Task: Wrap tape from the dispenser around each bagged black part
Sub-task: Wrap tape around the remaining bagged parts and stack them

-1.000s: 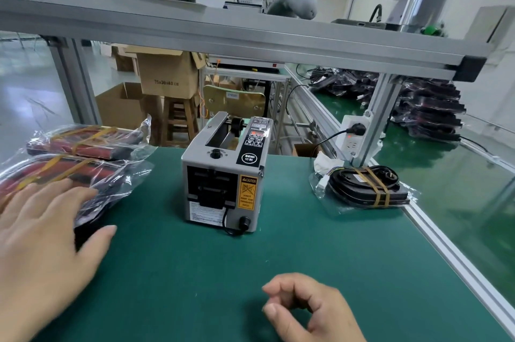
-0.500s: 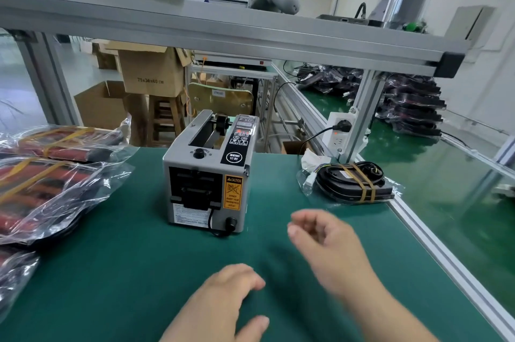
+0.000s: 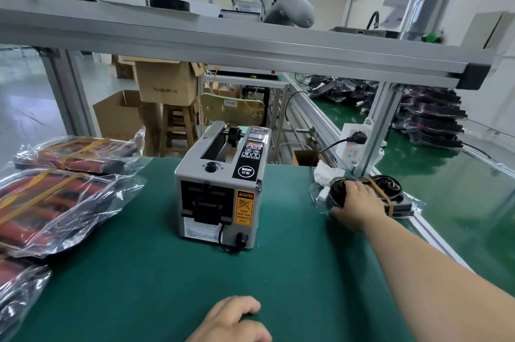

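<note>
A: Your right hand is out on the bagged part at the table's right edge, well right of the tape dispenser.
B: Yes, your fingers bend over its top and your thumb sits at its near edge, so you hold it. It lies flat, crossed by yellow tape.
A: Your left hand rests on the table near you, fingers loosely curled, holding nothing.
B: And taped bags lie piled to your left

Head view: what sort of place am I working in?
Most likely a factory packing line: a green-matted workbench under aluminium framing, an automatic tape dispenser, and stacked bagged parts on the next bench.
</note>
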A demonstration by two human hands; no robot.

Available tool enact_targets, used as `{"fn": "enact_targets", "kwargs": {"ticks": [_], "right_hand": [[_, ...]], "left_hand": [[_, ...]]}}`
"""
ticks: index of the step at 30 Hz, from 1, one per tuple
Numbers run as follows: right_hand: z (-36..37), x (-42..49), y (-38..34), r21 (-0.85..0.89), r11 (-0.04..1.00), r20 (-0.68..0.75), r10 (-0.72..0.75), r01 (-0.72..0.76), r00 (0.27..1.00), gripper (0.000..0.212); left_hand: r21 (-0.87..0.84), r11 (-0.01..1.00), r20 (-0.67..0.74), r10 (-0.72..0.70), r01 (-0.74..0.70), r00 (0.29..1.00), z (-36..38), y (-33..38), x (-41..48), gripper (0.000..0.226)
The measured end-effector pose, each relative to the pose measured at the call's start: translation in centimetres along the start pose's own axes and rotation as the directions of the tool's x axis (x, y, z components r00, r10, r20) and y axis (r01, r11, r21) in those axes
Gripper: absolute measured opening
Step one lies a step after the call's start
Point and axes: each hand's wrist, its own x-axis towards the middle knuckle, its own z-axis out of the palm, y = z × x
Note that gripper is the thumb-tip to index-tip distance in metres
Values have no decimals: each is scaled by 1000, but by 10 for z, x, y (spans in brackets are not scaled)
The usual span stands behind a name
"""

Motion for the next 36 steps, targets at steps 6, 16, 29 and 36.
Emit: {"fn": "enact_targets", "kwargs": {"ticks": [6,16,29,36], "right_hand": [[-9,-20,-4,-254,959,-138,-168,129,976,24],[-57,-162,13,91,800,160,-600,594,784,58],[-20,-177,4,799,535,241,134,-275,961,29],[-29,-181,-9,960,-235,181,105,-152,978,62]], "left_hand": [[-418,890,303,-54,183,952,-34,6,10,95],[-12,998,-251,-59,58,966,4,-3,-16,26],[-67,996,-244,33,-51,969,21,41,16,55],[-293,956,-360,-93,-18,928,9,33,9,46]]}}
